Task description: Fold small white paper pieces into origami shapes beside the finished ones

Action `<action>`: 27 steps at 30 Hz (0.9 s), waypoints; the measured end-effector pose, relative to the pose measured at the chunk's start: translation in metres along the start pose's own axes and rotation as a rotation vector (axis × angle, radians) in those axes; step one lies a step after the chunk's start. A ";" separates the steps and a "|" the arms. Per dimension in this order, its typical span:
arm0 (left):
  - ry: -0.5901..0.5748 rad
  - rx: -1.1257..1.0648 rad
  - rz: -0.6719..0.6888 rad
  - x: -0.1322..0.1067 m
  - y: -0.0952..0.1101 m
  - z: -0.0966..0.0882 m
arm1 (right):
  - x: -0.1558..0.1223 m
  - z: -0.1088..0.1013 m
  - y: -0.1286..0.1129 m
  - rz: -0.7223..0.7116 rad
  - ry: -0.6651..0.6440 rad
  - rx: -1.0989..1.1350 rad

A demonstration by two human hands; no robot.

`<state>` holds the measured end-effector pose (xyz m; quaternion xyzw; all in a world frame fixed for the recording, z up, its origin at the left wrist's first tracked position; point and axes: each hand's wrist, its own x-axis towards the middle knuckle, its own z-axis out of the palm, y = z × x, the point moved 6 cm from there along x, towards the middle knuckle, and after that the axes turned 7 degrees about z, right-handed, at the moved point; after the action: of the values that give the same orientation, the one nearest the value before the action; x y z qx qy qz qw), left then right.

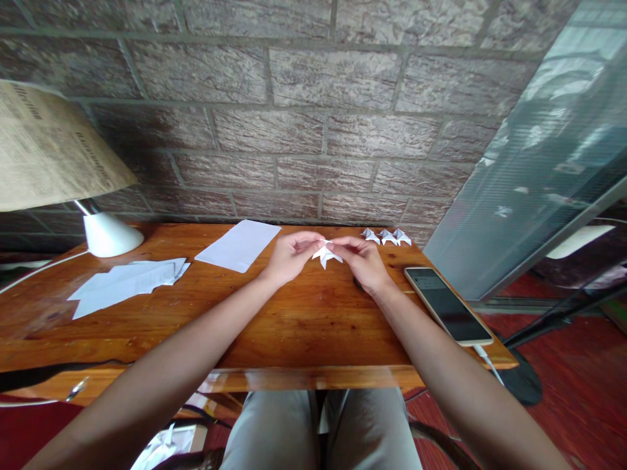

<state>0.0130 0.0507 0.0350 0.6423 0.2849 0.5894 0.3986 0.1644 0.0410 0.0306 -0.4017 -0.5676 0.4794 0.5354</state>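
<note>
Between my two hands, a little above the wooden table point(304, 326), is a small white folded paper star point(325, 255) with pointed tips. My left hand point(294, 256) pinches its left side with thumb and fingers. On the other side, my right hand point(363, 261) grips it the same way, the thumbs close together near its top. Three similar folded paper stars point(386, 237) stand in a row at the back right of the table. A dark object, partly hidden, shows beneath my right hand.
White paper sheets point(239, 247) lie at the back, left of my hands. Cut paper pieces point(130, 284) lie farther left, by a lamp point(110, 235). On the right, a phone point(448, 305) has a cable plugged in. A brick wall point(294, 137) rises behind the table.
</note>
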 end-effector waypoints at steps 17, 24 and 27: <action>0.054 -0.044 -0.101 0.000 -0.008 -0.001 | 0.001 0.004 0.006 0.064 -0.095 0.032; 0.009 -0.123 -0.136 0.001 -0.014 0.001 | 0.002 0.002 0.007 0.044 -0.041 0.002; -0.020 -0.124 -0.179 0.000 -0.018 0.003 | 0.002 -0.003 0.007 0.040 -0.012 -0.031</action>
<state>0.0178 0.0595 0.0196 0.5944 0.3001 0.5613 0.4915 0.1668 0.0449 0.0246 -0.4182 -0.5700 0.4835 0.5162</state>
